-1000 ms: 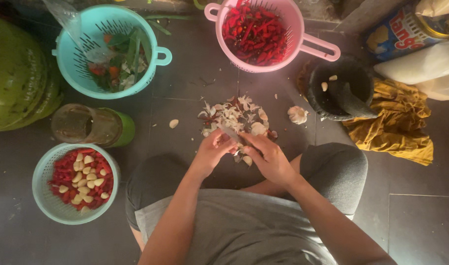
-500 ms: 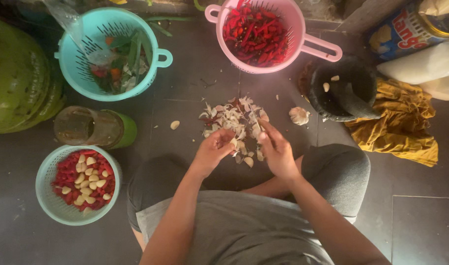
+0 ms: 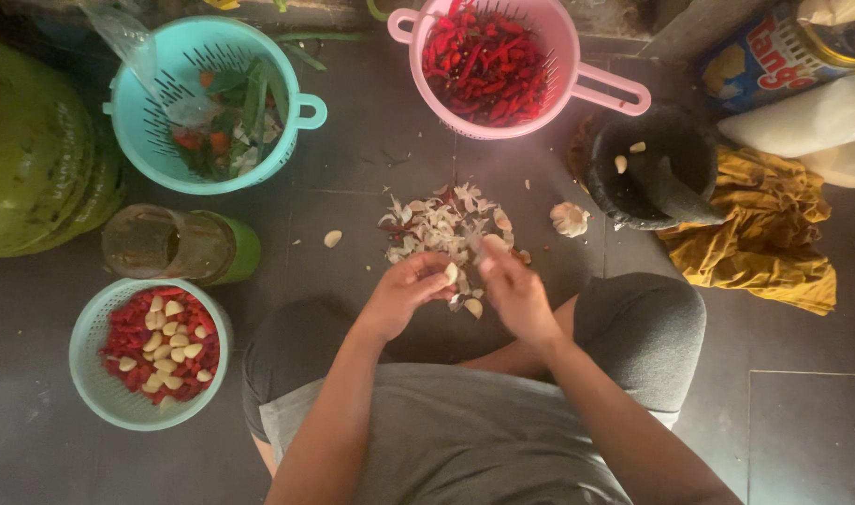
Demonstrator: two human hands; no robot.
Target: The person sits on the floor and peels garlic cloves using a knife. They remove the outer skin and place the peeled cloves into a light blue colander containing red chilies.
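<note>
Green gas cylinder (image 3: 30,150) cut by left edge; printed tin (image 3: 783,56) and white sack (image 3: 820,126) cut by right edge; right hand (image 3: 519,292) fingertips motion-blurred; forearms run off bottom edge.

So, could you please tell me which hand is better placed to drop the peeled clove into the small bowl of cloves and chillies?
Probably the left hand: it holds the pale garlic clove, and the small teal plastic bowl lies on its side.

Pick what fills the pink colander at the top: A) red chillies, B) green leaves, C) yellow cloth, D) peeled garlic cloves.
A: the pink colander is heaped with red chillies, well above the hands peeling garlic.
</note>
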